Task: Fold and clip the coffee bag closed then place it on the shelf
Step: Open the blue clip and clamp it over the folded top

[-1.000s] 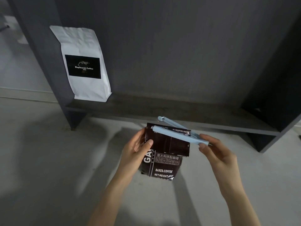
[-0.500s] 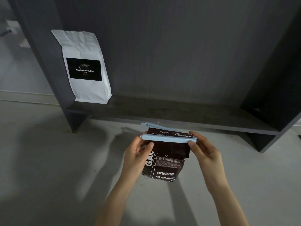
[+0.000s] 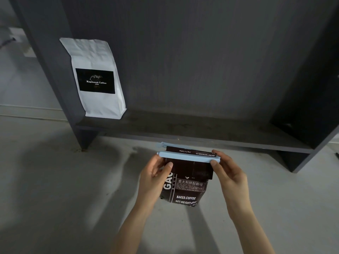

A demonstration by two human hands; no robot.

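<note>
- The dark coffee bag [image 3: 185, 186] is held in the air above the grey floor [image 3: 55, 189], in front of the shelf [image 3: 183, 129] and lower than its board. Its top is folded over, and the light blue clip [image 3: 189, 156] lies across the fold.
- The left hand [image 3: 156, 176] holds the left edge of the bag with the thumb on the front, near the left end of the clip. The right hand [image 3: 227, 171] pinches the right end of the clip between thumb and fingers.
- I cannot tell if the clip is fully snapped. On the left a second blue bar shows behind the bag, so that end may not be closed. If the person lets go now, I think the fold could open again.
- The clip is only a little longer than the bag is wide. If it slides sideways while being pressed, one corner of the fold may stay outside it and the seal would be poor.
- The bag hangs free, so a strong squeeze on one end only may twist it or pull it out of the left hand.
- A white coffee bag [image 3: 97, 79] stands at the left end of the shelf. The rest of the board looks free, so knocking it over seems a small risk, if the dark bag goes further right.
</note>
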